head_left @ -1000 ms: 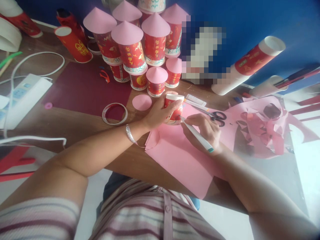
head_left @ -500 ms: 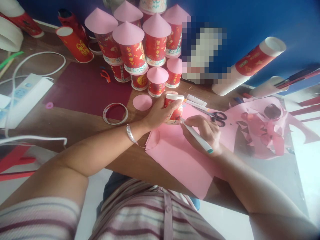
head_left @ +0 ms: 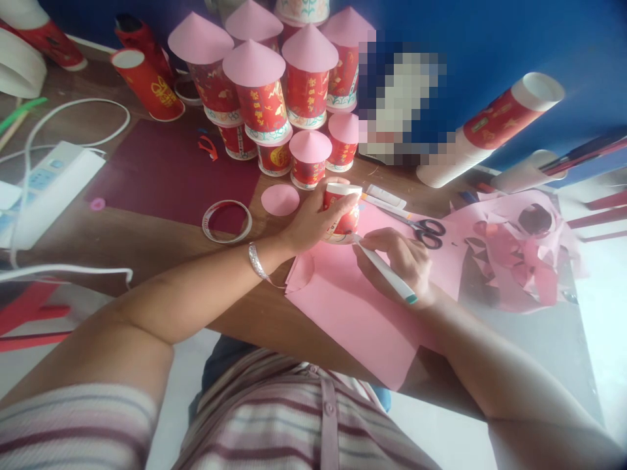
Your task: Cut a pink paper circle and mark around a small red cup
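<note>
My left hand (head_left: 313,219) is wrapped round a small paper cup (head_left: 343,215) with a red printed band and white rim, tilted over the pink paper. A white marker (head_left: 389,271) with a green end is gripped in my right hand (head_left: 404,258); its tip meets the cup's lower edge, where dark curved lines show. Beneath both hands lies a sheet of pink paper (head_left: 362,326). Just behind the cup stands a small red cup with a pink paper cone (head_left: 310,147) on top. A pink paper disc (head_left: 280,200) rests left of my left hand.
Several red cups with pink cones (head_left: 255,62) are stacked at the back. Scissors (head_left: 430,233) and pink scraps (head_left: 524,248) lie to the right. Leftward are a tape roll (head_left: 206,225), a maroon sheet (head_left: 161,173) and a power strip (head_left: 73,173). A tall tube (head_left: 504,121) leans at the back right.
The marker's tip has shifted slightly down along the cup's lower edge. The left hand's hold on the cup looks unchanged.
</note>
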`<state>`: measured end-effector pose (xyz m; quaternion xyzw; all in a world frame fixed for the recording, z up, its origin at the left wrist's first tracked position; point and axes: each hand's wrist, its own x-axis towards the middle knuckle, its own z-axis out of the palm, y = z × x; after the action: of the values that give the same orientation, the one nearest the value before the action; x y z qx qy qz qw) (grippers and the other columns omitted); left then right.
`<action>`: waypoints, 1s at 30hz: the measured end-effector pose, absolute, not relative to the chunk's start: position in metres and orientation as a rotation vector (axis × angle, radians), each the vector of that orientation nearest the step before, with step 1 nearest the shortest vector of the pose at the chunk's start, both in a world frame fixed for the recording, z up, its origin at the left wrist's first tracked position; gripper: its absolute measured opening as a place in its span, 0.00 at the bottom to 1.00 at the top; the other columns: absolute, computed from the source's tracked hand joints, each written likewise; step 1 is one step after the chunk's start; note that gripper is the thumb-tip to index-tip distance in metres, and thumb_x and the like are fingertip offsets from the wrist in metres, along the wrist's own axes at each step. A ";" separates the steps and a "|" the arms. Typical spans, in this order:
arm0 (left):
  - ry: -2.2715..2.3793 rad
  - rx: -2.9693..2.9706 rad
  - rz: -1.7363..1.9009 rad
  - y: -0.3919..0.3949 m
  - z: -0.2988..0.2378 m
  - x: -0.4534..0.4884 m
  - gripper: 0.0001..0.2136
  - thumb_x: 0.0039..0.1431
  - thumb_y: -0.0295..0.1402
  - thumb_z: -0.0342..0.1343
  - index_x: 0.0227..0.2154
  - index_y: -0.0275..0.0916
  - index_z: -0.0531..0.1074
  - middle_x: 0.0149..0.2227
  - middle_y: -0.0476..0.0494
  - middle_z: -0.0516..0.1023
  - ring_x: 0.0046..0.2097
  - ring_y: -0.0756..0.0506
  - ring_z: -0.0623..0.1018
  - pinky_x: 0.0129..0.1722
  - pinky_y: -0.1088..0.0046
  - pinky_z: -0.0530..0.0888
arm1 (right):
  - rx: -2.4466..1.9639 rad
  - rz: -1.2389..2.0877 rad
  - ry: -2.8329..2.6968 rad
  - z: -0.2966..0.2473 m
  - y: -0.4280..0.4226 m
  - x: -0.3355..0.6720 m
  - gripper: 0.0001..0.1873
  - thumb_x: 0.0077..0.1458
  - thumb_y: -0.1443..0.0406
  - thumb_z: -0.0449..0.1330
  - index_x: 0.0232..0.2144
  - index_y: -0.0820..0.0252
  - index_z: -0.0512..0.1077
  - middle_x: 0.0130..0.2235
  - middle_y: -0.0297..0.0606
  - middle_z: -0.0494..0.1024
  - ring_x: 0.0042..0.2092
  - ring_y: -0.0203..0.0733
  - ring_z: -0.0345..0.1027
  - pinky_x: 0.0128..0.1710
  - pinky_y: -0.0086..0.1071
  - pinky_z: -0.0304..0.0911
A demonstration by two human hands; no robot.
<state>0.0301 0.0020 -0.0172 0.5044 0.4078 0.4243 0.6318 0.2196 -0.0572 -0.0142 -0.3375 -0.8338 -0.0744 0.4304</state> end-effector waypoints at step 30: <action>0.969 1.314 1.056 0.008 -0.029 0.029 0.15 0.73 0.47 0.59 0.52 0.43 0.70 0.50 0.43 0.78 0.54 0.42 0.81 0.59 0.59 0.80 | -0.743 -0.116 -2.119 -0.012 -0.062 0.218 0.10 0.67 0.72 0.65 0.43 0.55 0.69 0.33 0.32 0.81 0.30 0.35 0.78 0.26 0.27 0.71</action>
<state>0.0288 0.0078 -0.0286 0.5585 0.4117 0.4485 0.5635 0.2181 -0.0619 -0.0124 -0.2979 -0.8501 -0.0467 0.4318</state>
